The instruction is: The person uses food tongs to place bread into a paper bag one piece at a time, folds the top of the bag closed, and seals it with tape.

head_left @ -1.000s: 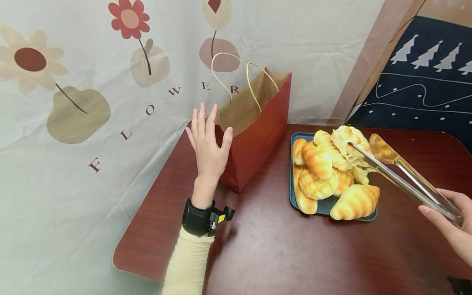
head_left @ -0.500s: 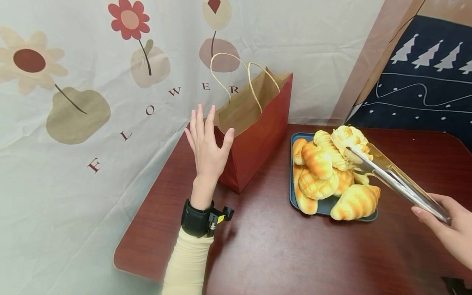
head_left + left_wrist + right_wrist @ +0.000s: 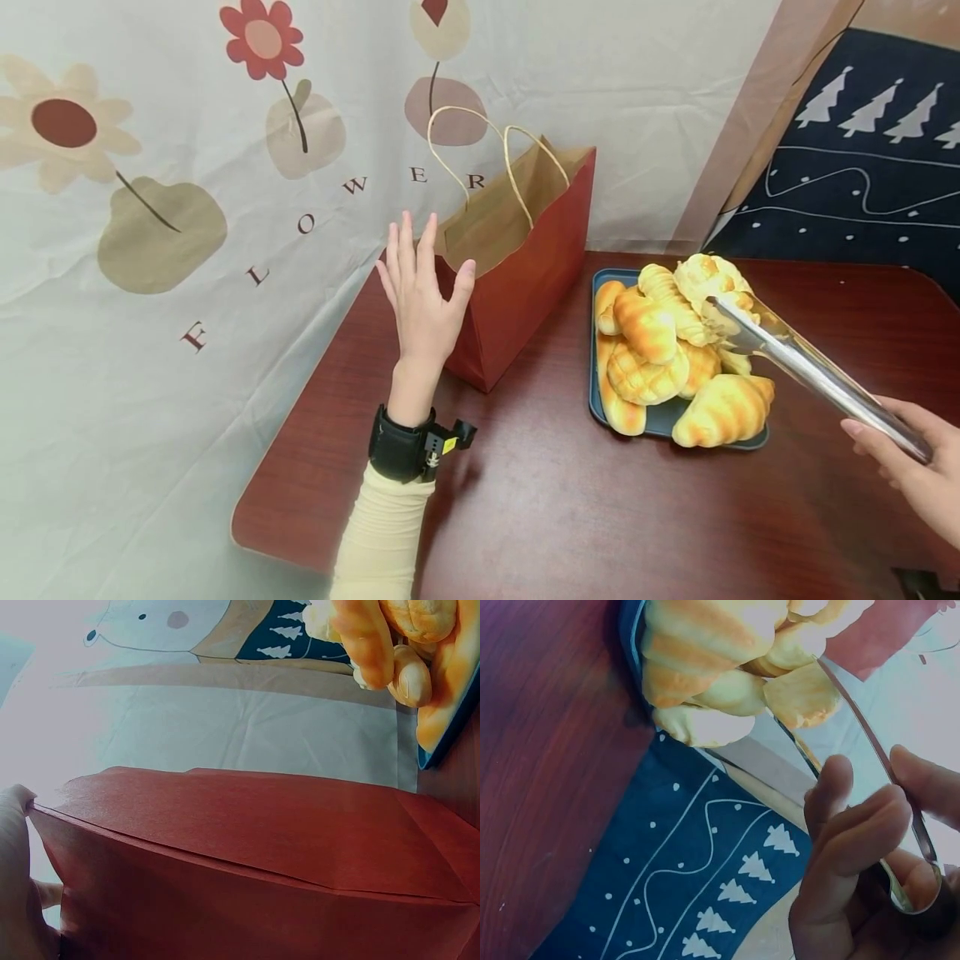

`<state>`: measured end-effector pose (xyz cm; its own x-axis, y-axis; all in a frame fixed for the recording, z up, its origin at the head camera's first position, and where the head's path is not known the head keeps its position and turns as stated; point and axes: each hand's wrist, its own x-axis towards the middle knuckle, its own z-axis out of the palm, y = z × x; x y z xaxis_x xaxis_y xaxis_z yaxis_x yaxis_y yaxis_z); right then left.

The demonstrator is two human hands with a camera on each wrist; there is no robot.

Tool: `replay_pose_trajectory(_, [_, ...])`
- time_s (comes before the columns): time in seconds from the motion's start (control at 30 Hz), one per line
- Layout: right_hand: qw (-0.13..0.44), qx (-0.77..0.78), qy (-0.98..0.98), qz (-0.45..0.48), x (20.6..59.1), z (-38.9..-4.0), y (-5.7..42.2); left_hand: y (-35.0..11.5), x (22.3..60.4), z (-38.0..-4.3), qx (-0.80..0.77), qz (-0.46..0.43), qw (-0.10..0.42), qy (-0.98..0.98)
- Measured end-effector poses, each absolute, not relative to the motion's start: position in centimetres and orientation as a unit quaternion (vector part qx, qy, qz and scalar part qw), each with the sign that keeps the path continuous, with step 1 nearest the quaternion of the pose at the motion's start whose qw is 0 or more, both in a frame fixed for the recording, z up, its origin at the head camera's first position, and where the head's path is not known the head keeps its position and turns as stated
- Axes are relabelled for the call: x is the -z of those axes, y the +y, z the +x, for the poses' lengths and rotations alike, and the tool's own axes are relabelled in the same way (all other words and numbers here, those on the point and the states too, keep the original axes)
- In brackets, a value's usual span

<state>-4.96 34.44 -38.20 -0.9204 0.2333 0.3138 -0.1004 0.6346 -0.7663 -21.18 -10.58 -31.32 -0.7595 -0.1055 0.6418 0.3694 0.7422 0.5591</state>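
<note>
My left hand (image 3: 427,312) has its fingers straight and spread at the near end of a red paper bag (image 3: 525,275) with its top open. In the left wrist view, the thumb touches the bag's edge. My right hand (image 3: 915,467) grips metal tongs (image 3: 817,371). Their tips are around a pale round bun (image 3: 708,275) at the back right of a bread pile; the far tip is partly hidden. Below it, a blue tray (image 3: 660,423) bears several breads, with a croissant-shaped roll (image 3: 727,410) at its front right corner.
The dark red table (image 3: 585,508) carries bag and tray. A white cloth with printed flowers (image 3: 262,40) hangs behind on the left. At the back right is a dark blue cloth (image 3: 862,192) with white trees. Two twisted paper handles (image 3: 512,175) stand up from the bag.
The tongs' arms have come together around the pale bun, and my right hand has shifted slightly left. My left hand and the bag have barely moved.
</note>
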Motion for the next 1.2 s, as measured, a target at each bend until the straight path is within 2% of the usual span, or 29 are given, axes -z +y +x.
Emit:
replay_pose_trajectory(0.57, [0.239, -0.464, -0.853, -0.005, 36.2, -5.2, 32.4, -10.5, 31.1, -21.2, 0.345, -0.079, 0.343, -0.870])
replay_pose_trajectory(1.0, [0.248, -0.383, -0.890, 0.017, 30.8, -6.2, 26.1, -10.9, 30.7, -20.8, 0.323, -0.060, 0.321, -0.888])
replay_pose_trajectory(1.2, [0.268, -0.372, -0.885, 0.077, 28.2, -7.8, 22.7, -10.8, 30.3, -20.4, 0.319, -0.043, 0.298, -0.899])
